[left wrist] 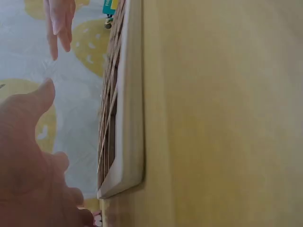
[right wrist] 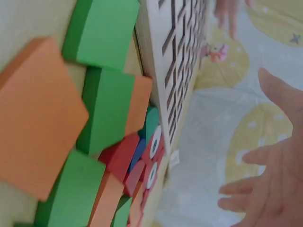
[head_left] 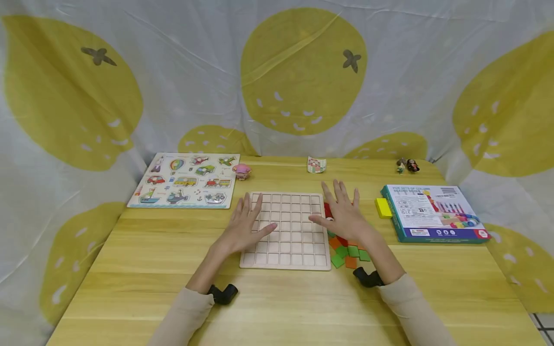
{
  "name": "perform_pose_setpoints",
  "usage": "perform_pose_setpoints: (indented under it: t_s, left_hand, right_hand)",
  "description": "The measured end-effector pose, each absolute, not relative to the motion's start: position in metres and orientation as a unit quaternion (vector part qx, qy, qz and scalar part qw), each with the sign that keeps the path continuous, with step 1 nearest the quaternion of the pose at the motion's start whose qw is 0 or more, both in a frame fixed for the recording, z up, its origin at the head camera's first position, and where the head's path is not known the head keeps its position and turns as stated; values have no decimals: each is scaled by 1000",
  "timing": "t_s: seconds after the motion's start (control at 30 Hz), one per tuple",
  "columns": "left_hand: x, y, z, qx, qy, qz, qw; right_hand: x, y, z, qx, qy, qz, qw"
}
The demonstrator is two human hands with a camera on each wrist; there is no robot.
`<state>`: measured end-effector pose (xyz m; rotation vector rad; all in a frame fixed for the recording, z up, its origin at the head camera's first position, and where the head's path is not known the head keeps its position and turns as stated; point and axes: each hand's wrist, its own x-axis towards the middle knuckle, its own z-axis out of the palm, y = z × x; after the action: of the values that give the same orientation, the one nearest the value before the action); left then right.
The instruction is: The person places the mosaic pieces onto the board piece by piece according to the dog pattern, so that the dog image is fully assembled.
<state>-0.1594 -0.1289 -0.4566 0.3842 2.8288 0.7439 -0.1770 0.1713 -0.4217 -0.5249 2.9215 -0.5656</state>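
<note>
A square wooden grid board (head_left: pixel 285 264) lies flat on the table, its cells bare wood. Over its left side hovers my left hand (head_left: pixel 245 229), fingers spread and holding nothing. My right hand (head_left: pixel 346 218) is above the board's right edge and a pile of coloured tiles, fingers likewise spread with nothing in them. In the right wrist view the green tile (right wrist: pixel 106 109), the orange tile (right wrist: pixel 38 123) and several others lie beside the board, some overlapping. Red pieces with white rings (right wrist: pixel 155 142) are among them. My right hand partly hides the pile in the head view.
A vehicle puzzle board (head_left: pixel 203 197) and a pink figurine (head_left: pixel 242 171) stand at the back left. A patterned paper piece (head_left: pixel 316 165) is at the back middle. To the right are a yellow block (head_left: pixel 383 208), a beaded-toy box (head_left: pixel 433 211) and small figurines (head_left: pixel 407 166).
</note>
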Motion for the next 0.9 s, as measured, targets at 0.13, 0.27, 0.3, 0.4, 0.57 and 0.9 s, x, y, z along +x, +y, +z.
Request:
perform_pose_setpoints:
  t_s: [0.13,0.27,0.3,0.4,0.57,0.9]
  left_hand:
    - [-159,-134,-462,140,948,258,124]
    - [-162,-141,-461,162,938,260,163]
    - [-162,-144,-459,168,935,260,173]
    - [-163,-153,-458,196,928,246,198]
    - [-166,-167,-457,242,919,228,210]
    - [-168,-179,-455,274,904,219,246]
  right_hand:
    - [-187,191,-421,-181,947,-253,74]
    - [-202,207,-425,-155,939,-296,82]
    - [-205,209,-427,-141,938,-304,86]
    - [-214,213,-434,-92,936,-323,107]
    - [-223,216,-444,-30,933,-342,106]
    - [-238,221,-456,8,923,-368,115]
